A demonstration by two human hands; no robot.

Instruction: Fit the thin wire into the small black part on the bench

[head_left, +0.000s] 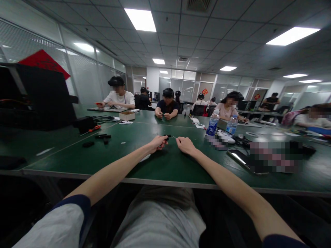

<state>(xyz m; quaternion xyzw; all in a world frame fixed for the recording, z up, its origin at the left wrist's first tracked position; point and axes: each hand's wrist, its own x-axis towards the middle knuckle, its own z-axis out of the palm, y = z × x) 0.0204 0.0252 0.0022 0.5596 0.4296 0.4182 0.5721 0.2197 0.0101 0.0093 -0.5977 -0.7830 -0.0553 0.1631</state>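
Note:
Just above the green table [165,168], my left hand [157,143] is closed on a small black piece [169,136] that sticks out past the fingertips; its kind is too small to make out. Facing it, my right hand [185,144] pinches a thin, light-coloured pin-like thing [174,137]. The thin thing points left toward the black piece, and whether the two touch I cannot tell. Under my left wrist lies a white scrap [145,158], partly covered by the arm.
Black parts [102,136] and an orange-handled screwdriver [94,128] lie at the left, near a big black case [43,96]. At the right stand two bottles [212,123], a white controller [226,137] and a phone [247,161]. Co-workers [167,105] sit across the table.

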